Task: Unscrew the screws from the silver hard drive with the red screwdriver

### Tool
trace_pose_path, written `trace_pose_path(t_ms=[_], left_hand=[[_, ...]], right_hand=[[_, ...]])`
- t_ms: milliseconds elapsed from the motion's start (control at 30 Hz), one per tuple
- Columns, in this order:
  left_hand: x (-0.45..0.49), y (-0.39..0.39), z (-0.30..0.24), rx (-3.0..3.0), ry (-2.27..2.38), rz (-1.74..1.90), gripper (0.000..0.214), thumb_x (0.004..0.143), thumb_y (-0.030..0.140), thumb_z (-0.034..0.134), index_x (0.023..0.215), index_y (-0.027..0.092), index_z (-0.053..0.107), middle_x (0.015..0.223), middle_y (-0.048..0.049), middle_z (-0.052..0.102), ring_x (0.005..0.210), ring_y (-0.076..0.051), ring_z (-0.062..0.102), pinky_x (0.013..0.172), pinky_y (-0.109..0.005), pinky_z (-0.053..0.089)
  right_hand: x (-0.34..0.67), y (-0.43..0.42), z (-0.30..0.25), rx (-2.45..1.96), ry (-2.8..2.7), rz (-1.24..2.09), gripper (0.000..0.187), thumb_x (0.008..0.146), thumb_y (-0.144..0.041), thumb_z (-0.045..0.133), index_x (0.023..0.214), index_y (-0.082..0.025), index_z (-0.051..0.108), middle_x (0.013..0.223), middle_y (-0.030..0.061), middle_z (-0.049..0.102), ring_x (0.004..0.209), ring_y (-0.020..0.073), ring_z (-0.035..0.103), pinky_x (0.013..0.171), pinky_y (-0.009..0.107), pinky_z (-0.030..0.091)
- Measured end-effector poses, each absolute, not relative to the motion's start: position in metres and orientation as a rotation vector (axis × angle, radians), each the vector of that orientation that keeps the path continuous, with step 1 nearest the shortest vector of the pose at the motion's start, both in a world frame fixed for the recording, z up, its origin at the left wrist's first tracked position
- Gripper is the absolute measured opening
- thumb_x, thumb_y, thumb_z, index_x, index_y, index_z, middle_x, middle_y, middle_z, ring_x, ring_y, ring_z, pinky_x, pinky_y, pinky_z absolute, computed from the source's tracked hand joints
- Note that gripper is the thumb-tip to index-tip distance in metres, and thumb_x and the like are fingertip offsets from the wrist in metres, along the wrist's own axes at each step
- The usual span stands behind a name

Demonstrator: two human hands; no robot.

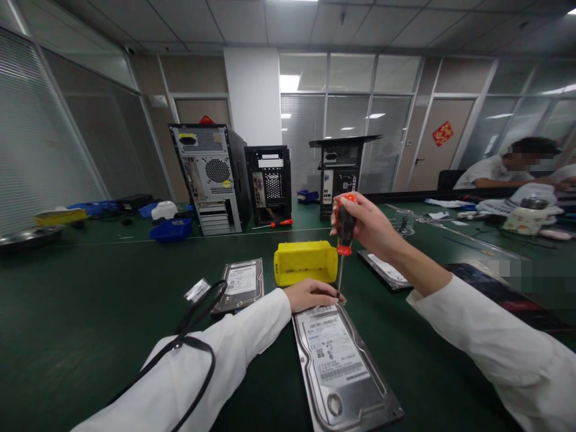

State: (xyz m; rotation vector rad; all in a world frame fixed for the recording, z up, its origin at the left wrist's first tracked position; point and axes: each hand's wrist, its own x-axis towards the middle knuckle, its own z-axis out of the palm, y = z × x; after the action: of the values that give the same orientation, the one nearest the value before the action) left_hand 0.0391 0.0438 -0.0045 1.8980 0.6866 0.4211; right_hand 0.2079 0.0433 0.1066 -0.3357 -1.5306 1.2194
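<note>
Yellow bin (306, 262) behind hard drive (335, 360), screwdriver (344, 247) upright, towers (211, 174) beyond

No word or number can be read with certainty. The nearest hard drive (355, 396), at the counter's near edge, bears a white label (330, 351) with barcodes and rows of fine print (too small to make out). A second drive (240, 282), nearer the counter's left edge, and a third drive (387, 270), nearer its right edge, carry similar labels, equally illegible. The mark on a red diamond sign (443, 133) on the far door is blurred.
</note>
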Motion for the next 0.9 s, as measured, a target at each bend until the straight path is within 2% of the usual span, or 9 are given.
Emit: trace_pose_path(t_ms=[233, 400, 567, 700, 800, 900], left_hand=[[0.039, 0.043, -0.004, 1.930, 0.666, 0.445, 0.033, 0.085, 0.028, 0.055, 0.110, 0.008, 0.063, 0.108, -0.0095, 0.065, 0.099, -0.019, 0.058, 0.087, -0.025, 0.041], [0.038, 0.044, -0.007, 1.917, 0.637, 0.463, 0.038, 0.083, 0.037, 0.057, 0.108, 0.010, 0.064, 0.108, -0.0084, 0.065, 0.100, -0.019, 0.058, 0.089, -0.025, 0.040], [0.040, 0.046, -0.013, 1.856, 0.614, 0.503, 0.048, 0.085, 0.048, 0.049, 0.106, 0.007, 0.065, 0.106, -0.0110, 0.065, 0.098, -0.019, 0.058, 0.090, -0.027, 0.040], [0.042, 0.046, -0.017, 1.806, 0.606, 0.528, 0.049, 0.086, 0.049, 0.047, 0.104, 0.007, 0.065, 0.106, -0.0116, 0.065, 0.097, -0.019, 0.058, 0.090, -0.028, 0.040], [0.042, 0.046, -0.018, 1.774, 0.601, 0.537, 0.048, 0.085, 0.049, 0.049, 0.103, 0.008, 0.065, 0.105, -0.0109, 0.066, 0.096, -0.019, 0.059, 0.090, -0.029, 0.040], [0.042, 0.046, -0.017, 1.753, 0.593, 0.544, 0.048, 0.083, 0.050, 0.051, 0.101, 0.009, 0.066, 0.105, -0.0109, 0.066, 0.097, -0.020, 0.058, 0.091, -0.029, 0.039]], right_hand=[[0.206, 0.040, 0.106, -0.334, -1.546, 1.201, 0.022, 0.089, -0.028, 0.050, 0.103, -0.011, 0.053, 0.074, -0.0017, 0.054, 0.055, 0.0047, 0.050, 0.052, 0.020, 0.047], [0.206, 0.032, 0.111, -0.330, -1.557, 1.232, 0.027, 0.089, -0.041, 0.041, 0.103, -0.019, 0.051, 0.074, -0.0013, 0.052, 0.057, 0.0088, 0.053, 0.057, 0.028, 0.052], [0.206, 0.035, 0.113, -0.387, -1.537, 1.210, 0.018, 0.080, -0.036, 0.058, 0.088, -0.020, 0.052, 0.079, -0.0011, 0.053, 0.067, 0.0102, 0.055, 0.062, 0.030, 0.055], [0.204, 0.036, 0.112, -0.383, -1.531, 1.190, 0.021, 0.077, -0.027, 0.064, 0.085, -0.023, 0.044, 0.070, -0.0061, 0.052, 0.054, 0.0063, 0.051, 0.058, 0.025, 0.053], [0.204, 0.035, 0.114, -0.364, -1.539, 1.213, 0.019, 0.082, -0.038, 0.056, 0.087, -0.024, 0.045, 0.063, -0.0065, 0.049, 0.048, 0.0060, 0.046, 0.053, 0.023, 0.049], [0.204, 0.034, 0.116, -0.366, -1.551, 1.262, 0.031, 0.087, -0.049, 0.040, 0.094, -0.021, 0.051, 0.068, -0.0020, 0.051, 0.053, 0.0087, 0.050, 0.055, 0.026, 0.049]])
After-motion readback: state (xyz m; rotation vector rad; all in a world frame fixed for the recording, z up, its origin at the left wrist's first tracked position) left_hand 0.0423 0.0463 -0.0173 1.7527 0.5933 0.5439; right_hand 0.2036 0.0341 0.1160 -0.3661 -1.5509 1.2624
